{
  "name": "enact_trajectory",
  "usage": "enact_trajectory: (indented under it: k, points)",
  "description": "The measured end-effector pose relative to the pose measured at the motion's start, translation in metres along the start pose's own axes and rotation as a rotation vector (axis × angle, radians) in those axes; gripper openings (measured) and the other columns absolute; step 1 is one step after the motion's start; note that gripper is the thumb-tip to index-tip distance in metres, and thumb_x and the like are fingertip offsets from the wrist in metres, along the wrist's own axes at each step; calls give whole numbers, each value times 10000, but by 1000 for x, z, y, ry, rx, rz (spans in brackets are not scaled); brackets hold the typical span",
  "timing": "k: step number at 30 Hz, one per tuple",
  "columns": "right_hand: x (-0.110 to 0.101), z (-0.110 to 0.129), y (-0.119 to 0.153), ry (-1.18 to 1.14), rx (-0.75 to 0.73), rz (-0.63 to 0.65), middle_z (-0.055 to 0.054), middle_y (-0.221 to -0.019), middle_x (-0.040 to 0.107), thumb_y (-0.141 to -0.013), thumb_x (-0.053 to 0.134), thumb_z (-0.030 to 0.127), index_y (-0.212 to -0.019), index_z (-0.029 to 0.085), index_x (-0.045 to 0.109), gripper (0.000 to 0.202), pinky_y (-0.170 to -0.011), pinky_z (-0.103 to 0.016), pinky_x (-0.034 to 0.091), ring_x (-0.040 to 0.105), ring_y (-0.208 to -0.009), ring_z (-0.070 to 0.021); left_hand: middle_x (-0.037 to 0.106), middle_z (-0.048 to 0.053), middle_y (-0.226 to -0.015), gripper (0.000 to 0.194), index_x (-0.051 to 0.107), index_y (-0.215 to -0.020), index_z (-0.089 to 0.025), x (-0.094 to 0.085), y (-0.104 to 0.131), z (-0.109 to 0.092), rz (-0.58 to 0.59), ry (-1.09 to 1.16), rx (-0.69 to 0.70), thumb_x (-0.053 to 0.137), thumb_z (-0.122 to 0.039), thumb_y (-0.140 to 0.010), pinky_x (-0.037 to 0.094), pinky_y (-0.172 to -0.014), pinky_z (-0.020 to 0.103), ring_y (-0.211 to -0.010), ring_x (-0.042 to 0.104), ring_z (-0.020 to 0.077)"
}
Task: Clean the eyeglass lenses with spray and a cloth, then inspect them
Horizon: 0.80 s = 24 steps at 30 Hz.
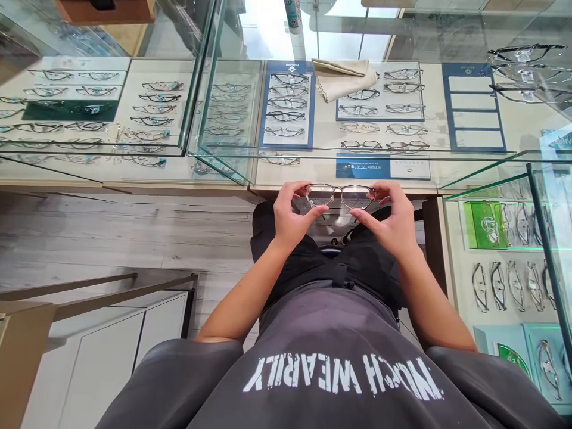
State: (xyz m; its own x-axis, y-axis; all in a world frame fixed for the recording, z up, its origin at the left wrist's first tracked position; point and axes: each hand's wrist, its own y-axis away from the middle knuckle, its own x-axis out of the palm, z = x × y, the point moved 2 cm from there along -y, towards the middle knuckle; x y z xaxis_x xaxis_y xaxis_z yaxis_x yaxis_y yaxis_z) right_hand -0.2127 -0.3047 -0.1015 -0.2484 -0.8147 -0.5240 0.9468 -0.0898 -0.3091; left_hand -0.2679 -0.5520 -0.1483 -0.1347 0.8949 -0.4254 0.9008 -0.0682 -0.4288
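Observation:
A pair of eyeglasses [338,194] with a thin dark frame and clear lenses is held up in front of the counter edge, above my lap. My left hand [292,214] grips one end of the frame between thumb and fingers. At the other end my right hand [389,215] pinches the frame the same way. Both thumbs point inward below the lenses. The temple tips show beneath the lenses, partly hidden. Beyond the hands, a folded beige cloth [342,78] lies on the glass top.
Glass display cases [223,152] with rows of eyeglasses run across the front and down the right side. Three pairs of eyeglasses [529,72] rest on the glass at the far right. A small bottle [293,15] stands at the back. White cabinets [107,351] are at lower left.

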Motion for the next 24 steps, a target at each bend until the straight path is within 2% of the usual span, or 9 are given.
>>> enact_trajectory:
  k: [4, 11, 16, 20, 24]
  points:
    - [-1, -2, 0, -31, -3, -4, -48, -1089, 712, -885, 847, 638, -1189, 292, 625, 512, -883, -443, 569, 676, -963, -266, 722, 69, -1044, 703, 690, -1230, -234, 1, 0, -4, -6, -34, 5, 773, -809, -835, 575, -872, 372, -972, 716, 238]
    - [-6, -16, 3, -129, 52, 20, -48, -1129, 740, -859, 888, 570, -1205, 285, 642, 511, -889, -423, 555, 706, -1020, -264, 709, 54, -1001, 718, 692, -1198, -221, 3, 0, -19, -73, -130, 100, 795, -815, -808, 570, -861, 388, -918, 688, 233]
    - [-7, -23, 7, -194, 83, 14, -41, -1158, 756, -842, 917, 500, -1217, 290, 650, 506, -887, -406, 542, 716, -1050, -257, 718, 51, -996, 698, 690, -1192, -219, 5, -1, -23, -97, -117, 169, 820, -785, -805, 569, -848, 387, -902, 683, 230]
    - [-11, -17, 10, -175, 82, 1, -37, -1137, 764, -840, 922, 501, -1224, 290, 654, 513, -881, -418, 553, 723, -1021, -258, 715, 47, -984, 690, 688, -1190, -223, 4, 0, -29, -94, -115, 167, 814, -787, -813, 574, -824, 387, -878, 679, 221]
    - [-26, 7, 11, -145, 32, -43, -31, -1071, 759, -827, 932, 539, -1213, 295, 662, 531, -835, -431, 572, 726, -949, -259, 699, 37, -1001, 694, 685, -1212, -237, -6, -5, -50, -99, -91, 164, 810, -794, -816, 581, -824, 396, -889, 680, 216]
